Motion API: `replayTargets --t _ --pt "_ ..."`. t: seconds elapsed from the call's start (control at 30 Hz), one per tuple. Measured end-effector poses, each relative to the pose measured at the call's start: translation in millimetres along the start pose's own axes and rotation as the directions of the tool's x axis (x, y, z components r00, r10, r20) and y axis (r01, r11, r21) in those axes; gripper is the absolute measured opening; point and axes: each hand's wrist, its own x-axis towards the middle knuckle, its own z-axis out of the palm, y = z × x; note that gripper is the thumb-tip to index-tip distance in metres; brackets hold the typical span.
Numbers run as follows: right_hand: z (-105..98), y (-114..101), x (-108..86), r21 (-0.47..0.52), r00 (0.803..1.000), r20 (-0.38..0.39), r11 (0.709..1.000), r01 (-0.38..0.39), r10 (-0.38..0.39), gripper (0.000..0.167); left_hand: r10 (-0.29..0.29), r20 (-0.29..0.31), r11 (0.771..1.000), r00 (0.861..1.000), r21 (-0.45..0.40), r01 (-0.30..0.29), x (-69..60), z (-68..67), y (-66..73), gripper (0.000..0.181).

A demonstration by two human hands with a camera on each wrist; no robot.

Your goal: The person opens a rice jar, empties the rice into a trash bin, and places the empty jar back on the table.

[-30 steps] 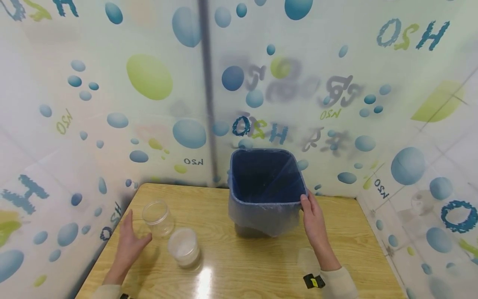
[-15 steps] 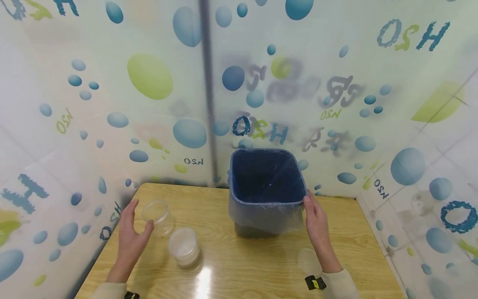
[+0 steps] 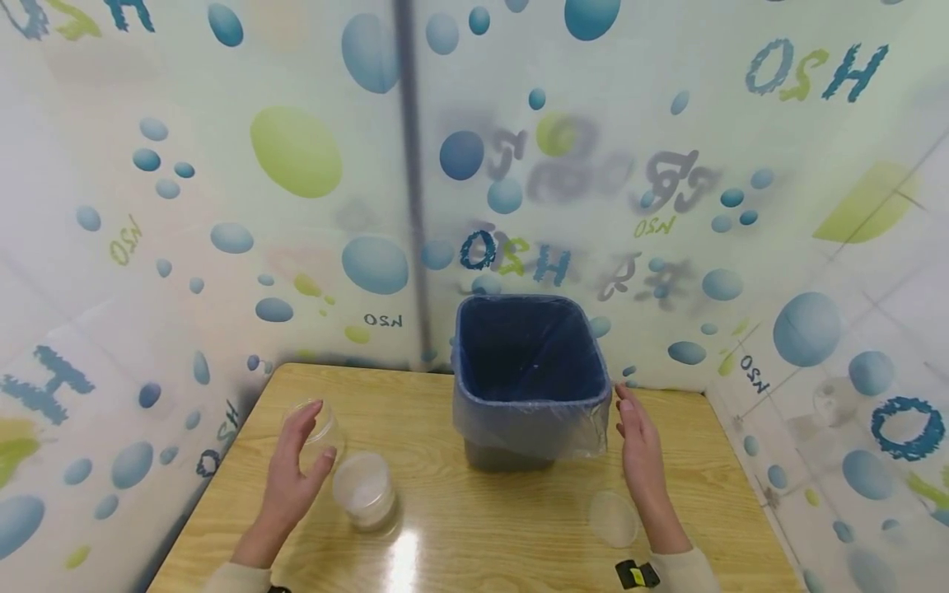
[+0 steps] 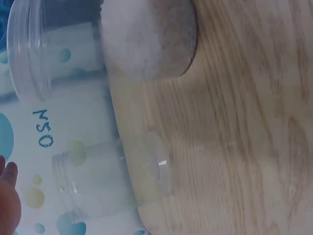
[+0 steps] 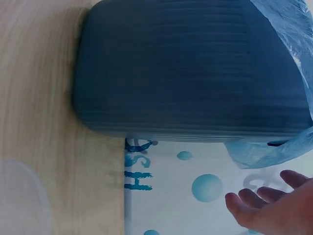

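Note:
A dark blue bin lined with a clear bag stands upright at the middle back of the table. My right hand is just right of its rim, fingers loosely bent, apart from the bin and holding nothing; the right wrist view shows a gap between hand and bag. My left hand, thumb and fingers spread, is over the near side of an empty clear jar and partly hides it. In the left wrist view that jar stands apart from the fingertips.
A clear jar with white contents stands right of my left hand. A round translucent lid lies flat near my right wrist. The wooden table meets patterned curtains behind and at the sides.
My right hand has let go of the bin's rim and moved slightly right. The left hand has moved right, from beside the empty jar to over its near side.

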Motion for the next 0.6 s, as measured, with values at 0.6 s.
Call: replayTargets --t 0.6 --pt "-6 20 -21.5 0.041 0.997 0.032 0.996 -0.074 0.072 0.06 -0.113 0.183 0.989 0.977 -0.073 0.128 -40.2 25.5 -7.1 0.09"
